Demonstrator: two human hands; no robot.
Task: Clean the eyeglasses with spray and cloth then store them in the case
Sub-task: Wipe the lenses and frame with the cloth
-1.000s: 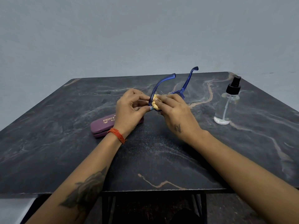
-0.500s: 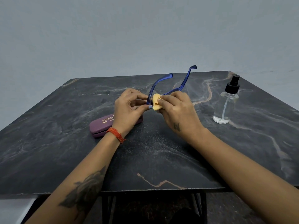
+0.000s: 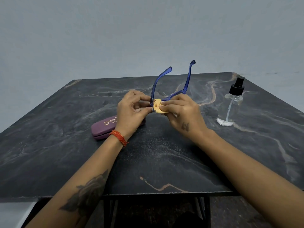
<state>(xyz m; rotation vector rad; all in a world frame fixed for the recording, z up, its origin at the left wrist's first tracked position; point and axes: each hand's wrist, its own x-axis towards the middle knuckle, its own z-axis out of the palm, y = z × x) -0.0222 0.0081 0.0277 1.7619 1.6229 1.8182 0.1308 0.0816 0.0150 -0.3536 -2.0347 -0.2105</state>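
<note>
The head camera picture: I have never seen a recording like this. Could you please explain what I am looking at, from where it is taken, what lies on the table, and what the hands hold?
There is no machine here, only a person working with two bare hands. The picture comes from a wide-angle camera worn on the person's head, looking forward and down, so you see the forearms reaching away from you.

The left hand pinches the blue eyeglasses at one end of the front frame, with the two temple arms pointing up. The right hand presses a small yellow cloth against a lens.

On the dark marbled table lie a closed purple glasses case, partly behind the left wrist, and, to the right, an upright clear spray bottle with a black pump top.
</note>
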